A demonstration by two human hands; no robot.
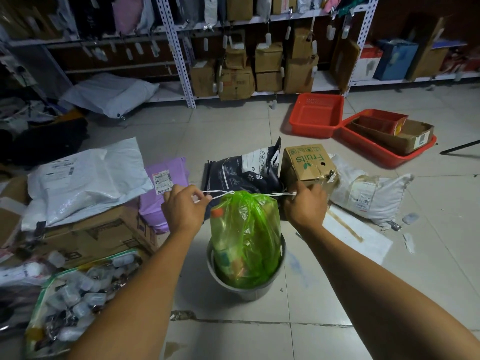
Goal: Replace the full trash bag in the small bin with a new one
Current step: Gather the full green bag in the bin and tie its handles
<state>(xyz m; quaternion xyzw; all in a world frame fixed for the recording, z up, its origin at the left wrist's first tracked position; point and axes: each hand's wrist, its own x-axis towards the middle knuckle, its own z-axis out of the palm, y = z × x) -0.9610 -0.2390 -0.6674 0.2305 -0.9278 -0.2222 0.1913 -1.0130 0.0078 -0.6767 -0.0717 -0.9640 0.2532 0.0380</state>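
both hands (183, 206) (306, 203) pinch white drawstring (220, 193), crinkly green bag (246, 237).

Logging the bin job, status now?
Left hand and right hand each grip a drawstring end. Green trash bag cinched, sitting in bin. Nothing in the way.

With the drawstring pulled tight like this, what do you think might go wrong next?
1. The thin green bag is stuffed with bottles; the white drawstring, pulled sideways by the left hand and right hand, might tear its gathered neck.
2. The bag still sits inside the small bin, so lifting it may tip the bin.
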